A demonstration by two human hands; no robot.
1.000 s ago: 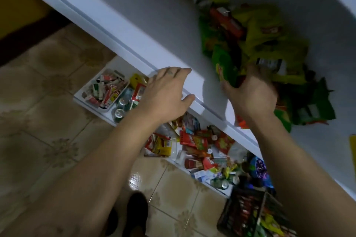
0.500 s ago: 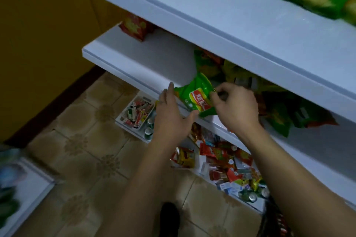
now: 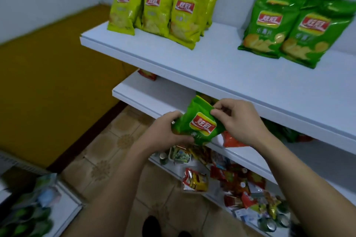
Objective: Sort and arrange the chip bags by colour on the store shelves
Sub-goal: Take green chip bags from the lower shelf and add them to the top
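Shelving in white, three levels in view. Both hands are on one green chip bag [image 3: 200, 124] with a red logo. It is held in the air just in front of the middle shelf [image 3: 154, 95] edge, tilted, logo towards the camera. Left hand [image 3: 163, 133] grips the bag's lower left side, fingers curled under it. Right hand [image 3: 239, 121] pinches the bag's upper right corner, fingers curled in.

Under the right hand a red bag [image 3: 232, 140] lies on the middle shelf near the front edge. Dark green bags [image 3: 279, 131] sit further right on that shelf in shadow, details unclear. Small red packet [image 3: 147, 75] at the far left back of the same shelf.

Upper shelf [image 3: 212, 67]: yellow-green bags [image 3: 163, 11] stand upright in a tight group on the left. Two green bags [image 3: 289, 29] lean back side by side on the right, touching each other, well apart from the yellow-green group. Same red logo on all of them.

Bottom shelf [image 3: 185, 164] holds a jumble of small snack packets [image 3: 194, 180] and drink cans [image 3: 269, 224]. Tiled floor [image 3: 107, 159] below, dark shoes [image 3: 152, 225] at the bottom edge. A low white rack [image 3: 65, 209] at lower left has blurred green items on it; cannot tell what they are.
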